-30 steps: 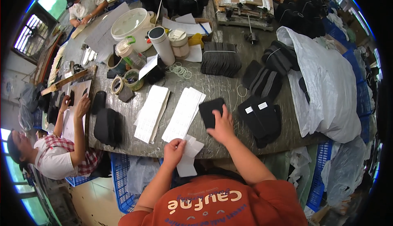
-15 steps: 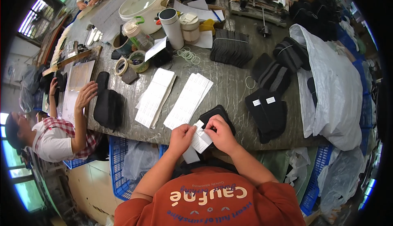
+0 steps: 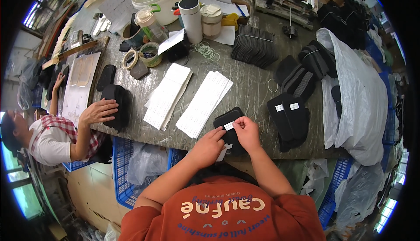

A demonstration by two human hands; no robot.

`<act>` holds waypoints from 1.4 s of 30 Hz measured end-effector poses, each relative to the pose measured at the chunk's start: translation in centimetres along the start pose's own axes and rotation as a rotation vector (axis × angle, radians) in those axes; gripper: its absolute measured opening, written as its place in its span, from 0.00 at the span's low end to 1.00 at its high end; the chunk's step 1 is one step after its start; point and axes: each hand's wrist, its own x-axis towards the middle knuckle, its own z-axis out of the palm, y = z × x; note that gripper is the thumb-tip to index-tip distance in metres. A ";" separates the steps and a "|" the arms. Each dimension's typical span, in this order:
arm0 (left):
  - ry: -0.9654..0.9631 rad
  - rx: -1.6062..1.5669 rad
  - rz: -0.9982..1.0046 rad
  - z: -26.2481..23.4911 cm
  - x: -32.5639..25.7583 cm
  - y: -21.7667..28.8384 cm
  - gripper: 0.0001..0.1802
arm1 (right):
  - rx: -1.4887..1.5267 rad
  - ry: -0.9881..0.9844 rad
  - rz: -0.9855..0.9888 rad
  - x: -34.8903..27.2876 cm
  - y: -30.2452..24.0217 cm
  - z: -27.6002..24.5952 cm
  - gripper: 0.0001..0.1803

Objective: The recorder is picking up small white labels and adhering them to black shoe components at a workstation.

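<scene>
A black insole-shaped pad (image 3: 234, 141) lies at the table's front edge, with a small white label (image 3: 229, 126) on its upper end. My right hand (image 3: 247, 132) pinches the label's right corner between thumb and fingertips. From the other side, the fingertips of my left hand (image 3: 208, 147) touch the pad near the label. Under that left hand sticks out a folded strip of white label paper (image 3: 224, 152), which it holds. Further right, a pair of black pads (image 3: 286, 116) carries two white labels, lying on more pads.
Two stacks of printed white slips (image 3: 168, 96) (image 3: 204, 104) lie ahead. Behind stand a white tumbler (image 3: 190, 20), jars and a tub (image 3: 155, 0). Bundled pads (image 3: 253, 46) and a white sack (image 3: 356, 97) lie right. At left, a co-worker's hand (image 3: 103, 111) rests on black pads.
My hands have moved from the label strip at the table edge up onto the black pad, where a label now lies. The co-worker's hand has come down onto the pads at left.
</scene>
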 end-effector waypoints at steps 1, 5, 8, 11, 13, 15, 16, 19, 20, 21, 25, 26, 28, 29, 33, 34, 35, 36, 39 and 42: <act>0.001 -0.002 -0.002 0.0 0.0 -0.1 0.09 | -0.044 -0.002 0.003 0.1 0.2 0.3 0.05; 0.001 -0.010 0.008 0.1 -0.3 -0.2 0.10 | -0.049 0.023 0.044 0.2 0.7 0.8 0.04; 0.007 -0.016 0.005 0.2 -0.4 -0.3 0.10 | -0.075 0.031 0.058 0.1 0.1 1.1 0.04; 0.008 -0.030 0.010 0.1 -0.3 -0.4 0.10 | -0.104 0.055 0.052 0.2 0.4 1.2 0.04; 0.000 -0.040 0.012 0.1 -0.3 -0.5 0.10 | -0.124 0.060 0.044 0.3 0.8 1.3 0.04; -0.022 -0.073 -0.037 0.1 -0.3 -0.6 0.10 | -0.142 0.063 0.036 0.3 1.0 1.4 0.04; -0.023 -0.073 -0.035 0.0 -0.2 -0.5 0.10 | -0.143 0.068 0.031 0.3 0.9 1.4 0.04; 0.018 -0.066 -0.012 -0.1 0.1 -0.5 0.10 | -0.157 0.067 0.026 0.4 1.2 1.4 0.04; -0.004 -0.040 -0.012 0.0 0.1 -0.6 0.10 | -0.172 0.061 0.027 0.5 1.3 1.4 0.04; -0.026 -0.015 -0.012 0.1 0.1 -0.6 0.11 | -0.171 0.062 0.027 0.4 1.3 1.5 0.04; -0.022 0.026 -0.014 0.2 0.3 -0.3 0.11 | -0.102 0.112 0.059 0.8 2.3 1.8 0.07; -0.038 0.049 -0.013 0.4 0.3 -0.2 0.11 | -0.069 0.125 0.075 0.9 2.9 1.9 0.08; -0.054 0.074 -0.011 0.5 0.4 -0.2 0.11 | -0.095 0.148 0.071 1.0 3.3 1.9 0.10; -0.053 0.082 -0.013 0.5 0.3 -0.2 0.12 | -0.121 0.166 0.066 1.0 3.2 1.9 0.12; -0.054 0.086 -0.020 0.5 0.0 -0.3 0.12 | -0.291 0.169 0.117 0.8 -1.0 1.5 0.12; -0.054 0.087 -0.017 0.5 0.0 -0.3 0.12 | -0.365 0.156 0.148 0.9 -1.5 1.4 0.12; -0.065 0.076 -0.024 0.5 0.0 -0.3 0.12 | -0.438 0.143 0.178 1.0 -1.7 1.3 0.13; -0.076 0.065 -0.031 0.5 0.0 -0.4 0.11 | -0.438 0.144 0.178 1.0 -1.1 1.3 0.13; -0.062 -0.031 -0.019 0.0 -0.1 -0.5 0.10 | -0.468 0.288 -0.133 0.8 0.8 1.2 0.14; -0.049 -0.056 -0.025 0.0 -0.6 -0.5 0.09 | -0.457 0.255 -0.181 0.9 1.2 1.3 0.15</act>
